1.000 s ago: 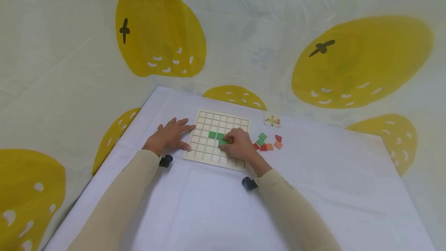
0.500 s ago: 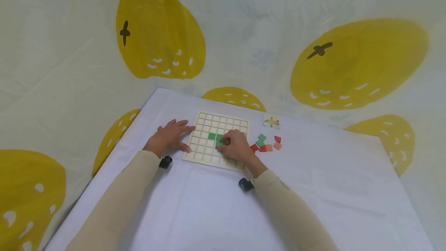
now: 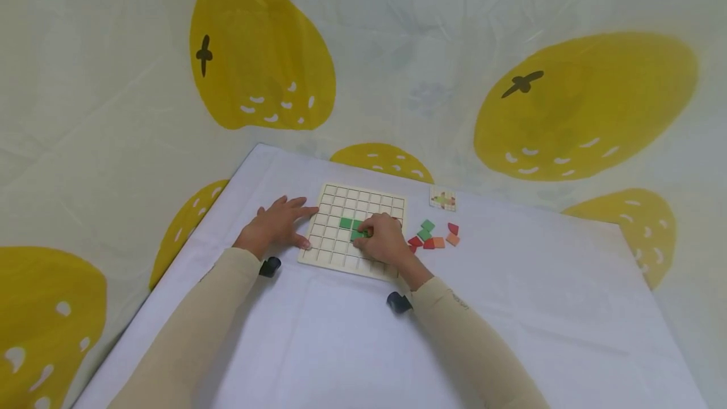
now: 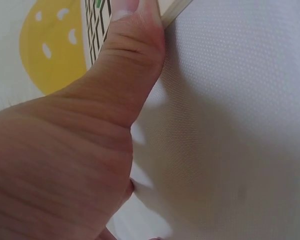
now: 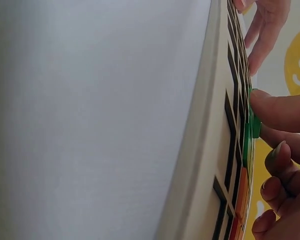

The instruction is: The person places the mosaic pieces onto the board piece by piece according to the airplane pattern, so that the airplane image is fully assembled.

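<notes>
A pale wooden grid board (image 3: pixel 331 251) lies on the white table. My right hand (image 3: pixel 386 240) is over its right half and pinches a green square tile (image 5: pixel 256 121) between thumb and finger, at the board's surface. Beside it another green tile (image 3: pixel 346 223) sits in a grid square. Below those fingers, in the right wrist view, an orange tile (image 5: pixel 241 192) and a red tile (image 5: pixel 234 229) show on the board. My left hand (image 3: pixel 275 226) has its fingers spread at the board's left edge, and its thumb (image 4: pixel 135 45) touches the corner area.
Right of the board lie loose green tiles (image 3: pixel 426 230), red pieces (image 3: pixel 452 229) and orange squares (image 3: pixel 452 240). Behind them is a small pattern card (image 3: pixel 442 198). A cloth backdrop with yellow fruit prints (image 3: pixel 261 49) rises beyond the table's far edge. Each wrist carries a black device (image 3: pixel 399 303).
My right hand has shifted slightly left and toward me over the board, still pinching the green tile. The left hand has stayed at the board's edge.
</notes>
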`<state>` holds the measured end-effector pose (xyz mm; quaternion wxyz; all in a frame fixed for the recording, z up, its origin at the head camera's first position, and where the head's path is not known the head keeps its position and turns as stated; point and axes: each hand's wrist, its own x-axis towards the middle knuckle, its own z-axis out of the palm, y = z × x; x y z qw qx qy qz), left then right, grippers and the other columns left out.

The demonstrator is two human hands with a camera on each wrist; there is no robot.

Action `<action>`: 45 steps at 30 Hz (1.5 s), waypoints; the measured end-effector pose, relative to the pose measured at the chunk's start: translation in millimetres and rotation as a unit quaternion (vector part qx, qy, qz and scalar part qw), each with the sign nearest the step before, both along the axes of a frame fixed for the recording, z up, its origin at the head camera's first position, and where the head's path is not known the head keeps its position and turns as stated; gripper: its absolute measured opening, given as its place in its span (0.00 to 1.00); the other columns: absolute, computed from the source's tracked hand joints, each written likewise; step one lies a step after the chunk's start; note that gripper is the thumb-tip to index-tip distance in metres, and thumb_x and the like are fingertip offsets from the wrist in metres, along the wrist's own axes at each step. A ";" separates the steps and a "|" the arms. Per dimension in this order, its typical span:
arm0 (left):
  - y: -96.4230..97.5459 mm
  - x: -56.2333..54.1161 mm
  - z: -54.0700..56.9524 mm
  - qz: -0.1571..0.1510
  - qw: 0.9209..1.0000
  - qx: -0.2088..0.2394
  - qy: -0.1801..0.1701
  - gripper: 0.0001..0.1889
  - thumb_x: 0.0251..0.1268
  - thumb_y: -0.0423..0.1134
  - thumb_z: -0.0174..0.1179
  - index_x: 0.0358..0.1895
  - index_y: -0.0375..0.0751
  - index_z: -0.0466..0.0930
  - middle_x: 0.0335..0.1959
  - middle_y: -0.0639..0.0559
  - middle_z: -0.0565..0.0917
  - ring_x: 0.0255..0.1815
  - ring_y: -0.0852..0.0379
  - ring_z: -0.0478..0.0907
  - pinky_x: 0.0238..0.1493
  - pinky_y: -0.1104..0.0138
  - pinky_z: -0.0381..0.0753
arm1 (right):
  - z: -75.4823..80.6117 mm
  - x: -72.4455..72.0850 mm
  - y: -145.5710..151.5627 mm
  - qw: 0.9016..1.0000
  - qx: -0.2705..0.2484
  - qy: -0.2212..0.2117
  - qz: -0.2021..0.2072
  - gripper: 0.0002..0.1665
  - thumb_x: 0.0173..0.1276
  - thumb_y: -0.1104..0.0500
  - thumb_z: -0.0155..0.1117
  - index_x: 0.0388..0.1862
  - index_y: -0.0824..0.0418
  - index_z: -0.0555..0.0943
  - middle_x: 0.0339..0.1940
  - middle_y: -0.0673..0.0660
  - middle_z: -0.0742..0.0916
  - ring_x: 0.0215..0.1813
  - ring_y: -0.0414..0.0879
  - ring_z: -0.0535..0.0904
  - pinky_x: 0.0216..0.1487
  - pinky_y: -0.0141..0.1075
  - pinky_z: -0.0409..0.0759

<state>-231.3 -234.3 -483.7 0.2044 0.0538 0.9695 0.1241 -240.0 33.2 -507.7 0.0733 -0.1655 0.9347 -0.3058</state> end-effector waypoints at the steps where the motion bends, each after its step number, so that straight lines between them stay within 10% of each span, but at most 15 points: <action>1: -0.1 0.2 -0.2 0.000 1.000 0.001 0.001 0.52 0.53 0.62 0.75 0.82 0.69 0.59 0.88 0.49 0.52 0.88 0.32 0.41 0.75 0.22 0.48 | 0.3 0.2 -0.4 1.000 0.002 0.000 0.000 0.15 0.63 0.52 0.80 0.46 0.57 0.92 0.32 0.50 0.84 0.45 0.47 0.74 0.53 0.44 0.66; 33: -1.5 3.8 -0.4 -0.004 1.000 0.014 0.007 0.52 0.55 0.61 0.75 0.83 0.67 0.58 0.88 0.48 0.51 0.88 0.32 0.39 0.75 0.22 0.45 | 0.0 1.2 0.3 1.000 -0.005 0.009 0.000 0.14 0.63 0.52 0.80 0.46 0.56 0.92 0.31 0.51 0.82 0.44 0.47 0.73 0.48 0.39 0.70; 45: -0.2 4.0 1.0 -0.002 1.000 0.012 0.003 0.52 0.55 0.62 0.74 0.83 0.66 0.57 0.88 0.48 0.49 0.88 0.32 0.38 0.76 0.22 0.44 | 7.0 -12.9 47.8 0.999 -0.027 -0.006 -0.021 0.10 0.68 0.60 0.72 0.47 0.56 0.92 0.38 0.54 0.85 0.45 0.48 0.75 0.45 0.36 0.75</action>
